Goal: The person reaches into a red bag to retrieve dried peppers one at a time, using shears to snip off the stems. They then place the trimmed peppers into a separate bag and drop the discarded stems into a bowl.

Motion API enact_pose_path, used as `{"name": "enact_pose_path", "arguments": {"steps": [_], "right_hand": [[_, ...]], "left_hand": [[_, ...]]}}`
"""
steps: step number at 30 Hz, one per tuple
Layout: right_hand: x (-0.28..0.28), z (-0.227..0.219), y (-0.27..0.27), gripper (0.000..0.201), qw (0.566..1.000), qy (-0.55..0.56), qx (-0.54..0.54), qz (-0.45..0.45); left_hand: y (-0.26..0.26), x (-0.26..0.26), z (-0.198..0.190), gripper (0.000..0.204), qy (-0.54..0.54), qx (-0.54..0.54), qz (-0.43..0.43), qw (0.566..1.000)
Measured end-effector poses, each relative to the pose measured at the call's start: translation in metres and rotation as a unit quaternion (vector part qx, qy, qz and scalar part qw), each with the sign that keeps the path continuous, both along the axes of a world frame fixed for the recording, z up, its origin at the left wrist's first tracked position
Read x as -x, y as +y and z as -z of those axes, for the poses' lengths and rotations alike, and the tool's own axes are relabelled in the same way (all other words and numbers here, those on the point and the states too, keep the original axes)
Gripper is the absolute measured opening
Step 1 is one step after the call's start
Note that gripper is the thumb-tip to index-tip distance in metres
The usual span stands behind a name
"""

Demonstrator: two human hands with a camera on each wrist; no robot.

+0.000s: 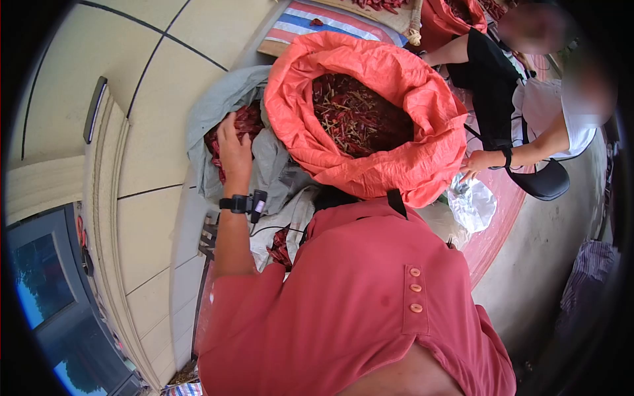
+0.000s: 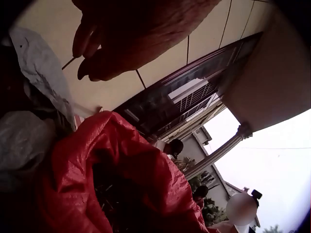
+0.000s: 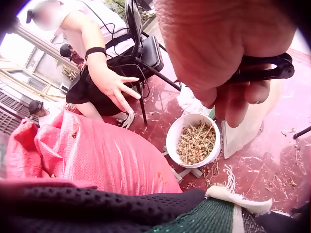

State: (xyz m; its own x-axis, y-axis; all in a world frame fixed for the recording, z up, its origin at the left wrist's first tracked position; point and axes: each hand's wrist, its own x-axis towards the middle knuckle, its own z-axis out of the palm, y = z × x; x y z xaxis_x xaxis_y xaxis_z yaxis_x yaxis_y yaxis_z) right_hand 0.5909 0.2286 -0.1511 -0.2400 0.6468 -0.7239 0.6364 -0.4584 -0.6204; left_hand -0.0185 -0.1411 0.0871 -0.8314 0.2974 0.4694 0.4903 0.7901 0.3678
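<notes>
In the head view my left hand (image 1: 236,155) hangs over a grey sack (image 1: 228,92), fingers spread loosely near the dried red chillies (image 1: 247,122) inside. The left wrist view shows that hand dark from below, its thumb and fingertips close together. My right hand (image 3: 228,53) appears only in the right wrist view. Its fingers curl at a black tool with a looped end (image 3: 267,67), most of it hidden by the palm. Between me and the other person stands a big red sack (image 1: 429,125), its rolled mouth showing chillies and pale stems (image 1: 343,115).
A white bucket (image 3: 216,150) of pale stems stands on the red floor. Another person's hand (image 1: 481,162) reaches beside the red sack, near a black chair (image 1: 541,179). A tiled wall (image 1: 155,119) rises on the left. A clear plastic bag (image 1: 472,203) lies right of the sack.
</notes>
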Motion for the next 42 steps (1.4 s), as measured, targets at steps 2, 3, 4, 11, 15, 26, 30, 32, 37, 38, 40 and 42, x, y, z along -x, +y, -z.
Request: {"name": "enact_pose_path", "arguments": {"steps": [2, 3, 4, 11, 15, 26, 30, 32, 37, 38, 40, 42], "right_hand": [[-0.003, 0.004, 0.001, 0.016, 1.000, -0.014, 0.007, 0.009], [-0.003, 0.003, 0.001, 0.017, 1.000, -0.024, -0.001, 0.000], [-0.001, 0.002, -0.001, 0.018, 0.999, -0.033, -0.008, -0.010], [0.004, -0.021, -0.017, 0.023, 0.999, -0.024, 0.039, -0.005], [0.010, -0.045, -0.032, 0.021, 0.999, -0.009, 0.047, 0.004], [-0.019, -0.051, -0.051, 0.020, 0.996, -0.038, 0.020, 0.081], [-0.003, -0.065, -0.039, 0.021, 0.993, -0.025, -0.032, 0.108], [0.056, -0.125, -0.028, 0.024, 0.991, -0.022, -0.053, 0.122], [0.174, -0.207, 0.016, 0.027, 0.989, 0.122, -0.086, -0.022], [0.196, -0.220, 0.017, 0.026, 0.984, 0.151, -0.081, -0.048], [0.237, -0.248, 0.012, 0.024, 0.971, 0.200, -0.075, -0.110], [0.266, -0.259, 0.006, 0.023, 0.940, 0.220, -0.134, -0.224]], "left_hand": [[-0.002, 0.011, 0.004, 0.045, -0.046, 0.007, -0.024, 0.999], [0.007, 0.011, -0.001, 0.043, -0.121, -0.056, -0.021, 0.991], [0.021, 0.007, -0.002, 0.038, -0.119, -0.063, 0.011, 0.991], [0.181, -0.063, 0.087, 0.025, -0.265, -0.028, 0.393, 0.880], [0.229, -0.078, 0.144, 0.048, -0.363, 0.059, 0.427, 0.826], [0.241, -0.087, 0.151, 0.026, -0.380, 0.134, 0.319, 0.858], [0.216, -0.076, 0.161, 0.020, -0.307, -0.046, 0.242, 0.919], [0.208, -0.072, 0.127, 0.020, -0.443, -0.118, 0.202, 0.865], [0.193, -0.086, 0.057, 0.021, -0.600, -0.345, 0.224, 0.687], [0.192, -0.091, 0.046, 0.020, -0.640, -0.389, 0.215, 0.627], [0.191, -0.101, 0.027, 0.018, -0.672, -0.454, 0.216, 0.544], [0.190, -0.106, 0.016, 0.015, -0.699, -0.491, 0.202, 0.479]]}}
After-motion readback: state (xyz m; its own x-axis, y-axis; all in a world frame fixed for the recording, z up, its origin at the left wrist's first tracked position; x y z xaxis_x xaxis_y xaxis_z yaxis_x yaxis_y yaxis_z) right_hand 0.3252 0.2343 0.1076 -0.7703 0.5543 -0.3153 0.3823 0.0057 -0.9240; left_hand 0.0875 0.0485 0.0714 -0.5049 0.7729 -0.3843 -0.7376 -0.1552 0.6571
